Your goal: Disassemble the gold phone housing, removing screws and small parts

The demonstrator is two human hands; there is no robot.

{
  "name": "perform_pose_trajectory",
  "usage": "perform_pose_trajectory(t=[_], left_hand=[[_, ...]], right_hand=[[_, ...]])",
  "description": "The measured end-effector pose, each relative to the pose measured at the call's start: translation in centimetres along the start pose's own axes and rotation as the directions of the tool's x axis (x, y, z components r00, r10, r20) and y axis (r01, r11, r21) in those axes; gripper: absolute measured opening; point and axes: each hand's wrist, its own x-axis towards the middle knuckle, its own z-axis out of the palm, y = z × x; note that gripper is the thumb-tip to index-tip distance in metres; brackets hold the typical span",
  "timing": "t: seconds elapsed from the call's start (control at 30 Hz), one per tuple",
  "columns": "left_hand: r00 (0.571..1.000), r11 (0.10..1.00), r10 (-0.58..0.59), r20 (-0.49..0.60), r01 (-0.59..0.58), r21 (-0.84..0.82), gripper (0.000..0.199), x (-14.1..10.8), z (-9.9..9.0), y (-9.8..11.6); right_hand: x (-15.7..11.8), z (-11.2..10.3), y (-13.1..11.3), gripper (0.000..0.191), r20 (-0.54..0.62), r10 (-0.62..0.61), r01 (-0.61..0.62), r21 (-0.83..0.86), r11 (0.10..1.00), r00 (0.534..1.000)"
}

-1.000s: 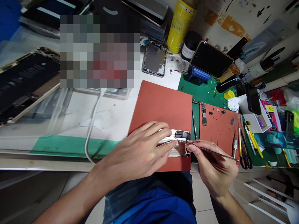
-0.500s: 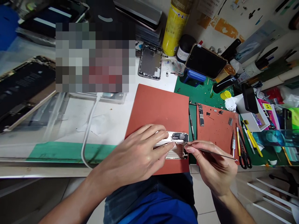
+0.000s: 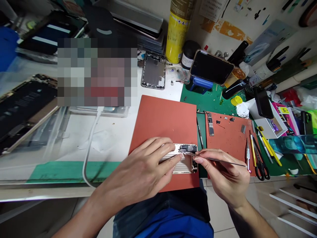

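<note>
An opened phone housing, silvery inside with black parts at its right end, lies on a reddish-brown mat. My left hand is laid over its left part and holds it down, the index fingertip close to the black parts. Between the thumb and fingers of my right hand is a pair of thin metal tweezers. Their tips reach the black parts inside the housing, near my left fingertip. Whether the tips grip anything is too small to tell.
A second mat on the right bears a circuit board and small parts. Beside it lie scissors and screwdrivers. Behind stand a phone, a yellow spray can and another phone housing. A white cable hangs at left.
The view has shifted slightly, so the bench sits a little lower and further left. Both hands keep nearly the same places on the housing, with the tweezers still in it.
</note>
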Motion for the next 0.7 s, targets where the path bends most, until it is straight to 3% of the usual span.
perform_pose_trajectory(t=[0.7], left_hand=[[1.0,1.0,-0.001,0.027,0.001,-0.028,0.03,0.15,-0.02,-0.04]], right_hand=[[-0.09,-0.04,0.53,0.033,0.031,-0.017,0.017,0.014,1.0,0.999]])
